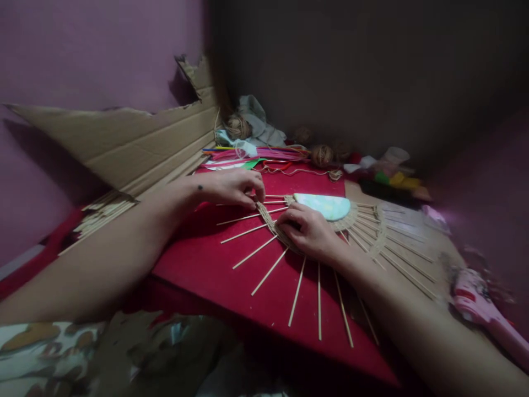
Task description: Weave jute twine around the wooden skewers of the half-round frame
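Thin wooden sticks [269, 271] fan out over the red table top from a pale blue-green half-round piece [324, 205]. A braided twine band [268, 218] curves across the sticks. At the band's upper left end, my left hand [237, 186] has its thumb and fingers pinched together on the twine. My right hand [308, 229] lies with curled fingers on the band, just below the half-round piece, and its fingertips are partly hidden. More twine weaving [378, 231] crosses the sticks on the right side.
Torn cardboard [144, 143] leans on the left wall above a stick bundle [103, 212]. Twine balls [322, 155] and coloured strips [264, 154] lie at the back. A pink glue gun [479, 300] rests at the right.
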The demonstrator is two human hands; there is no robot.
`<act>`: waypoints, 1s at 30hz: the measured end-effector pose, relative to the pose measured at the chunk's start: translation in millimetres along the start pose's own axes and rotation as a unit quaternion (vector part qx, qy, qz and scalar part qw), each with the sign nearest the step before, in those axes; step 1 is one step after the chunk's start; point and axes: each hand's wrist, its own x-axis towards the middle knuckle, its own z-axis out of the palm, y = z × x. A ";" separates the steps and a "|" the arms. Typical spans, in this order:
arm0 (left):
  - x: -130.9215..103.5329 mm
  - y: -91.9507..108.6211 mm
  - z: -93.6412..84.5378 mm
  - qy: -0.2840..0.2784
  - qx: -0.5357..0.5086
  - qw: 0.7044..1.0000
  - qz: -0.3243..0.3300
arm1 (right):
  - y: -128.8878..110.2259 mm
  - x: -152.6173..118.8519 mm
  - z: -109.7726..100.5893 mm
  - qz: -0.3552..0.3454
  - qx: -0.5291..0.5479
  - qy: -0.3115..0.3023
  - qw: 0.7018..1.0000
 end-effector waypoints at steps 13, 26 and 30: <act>-0.6 -1.1 7.2 0.043 0.070 0.996 -0.040 | 2.0 -5.6 5.5 -0.041 -0.037 0.032 0.998; -2.0 -8.6 -0.3 -0.010 0.072 0.994 -0.086 | 1.4 -6.8 7.3 -0.049 -0.029 0.034 0.998; -1.6 -7.5 -2.3 -0.015 0.092 0.985 -0.143 | 1.0 -6.2 4.7 -0.044 -0.019 0.029 0.998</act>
